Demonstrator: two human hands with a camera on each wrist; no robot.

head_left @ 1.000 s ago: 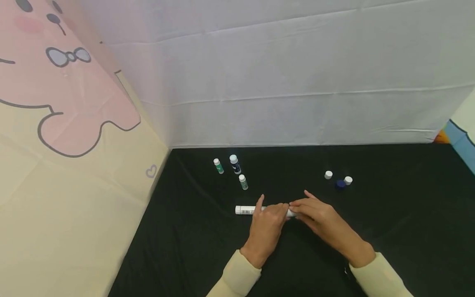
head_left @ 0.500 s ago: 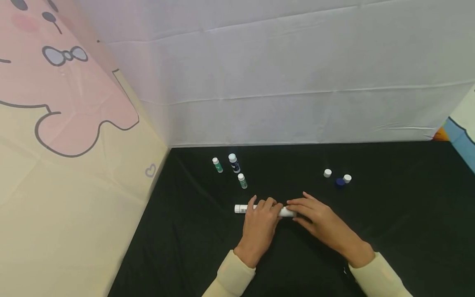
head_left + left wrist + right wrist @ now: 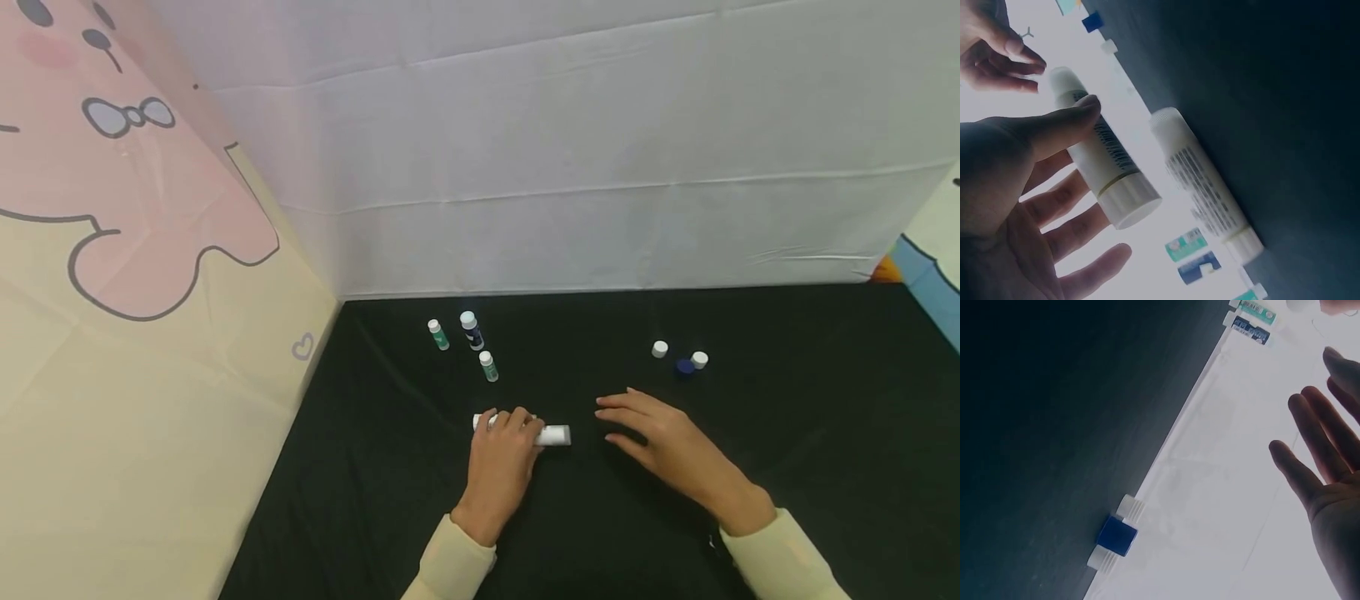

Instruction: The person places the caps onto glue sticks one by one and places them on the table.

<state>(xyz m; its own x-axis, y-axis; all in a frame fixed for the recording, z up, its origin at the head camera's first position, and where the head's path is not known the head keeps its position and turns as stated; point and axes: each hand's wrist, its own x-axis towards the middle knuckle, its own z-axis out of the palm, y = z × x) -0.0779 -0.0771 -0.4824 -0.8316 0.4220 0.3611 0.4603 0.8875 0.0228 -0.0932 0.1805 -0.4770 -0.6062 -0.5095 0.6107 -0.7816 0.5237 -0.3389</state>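
Note:
My left hand (image 3: 501, 467) pinches a white glue stick (image 3: 1088, 150) between thumb and fingers; its right end pokes out past the hand in the head view. A second white glue stick (image 3: 1200, 187), with printed text and a ribbed end, is beside the held one in the left wrist view. Seen from the head, most of it is hidden behind my left hand. My right hand (image 3: 667, 442) holds nothing. Its fingers are slightly bent and spread above the black table, to the right of the held stick and apart from it.
Beyond the left hand stand a green tube (image 3: 439, 336), a dark blue tube (image 3: 473, 332) and a grey-green tube (image 3: 489, 367), all white-topped. Farther right lie a white cap (image 3: 659, 349), another white cap (image 3: 700, 359) and a blue cap (image 3: 685, 367). A white cloth wall (image 3: 495, 242) borders the black table's back.
My left hand has shifted left and slightly toward me, carrying the glue stick. My right hand, earlier at the stick's right end, has come away from it.

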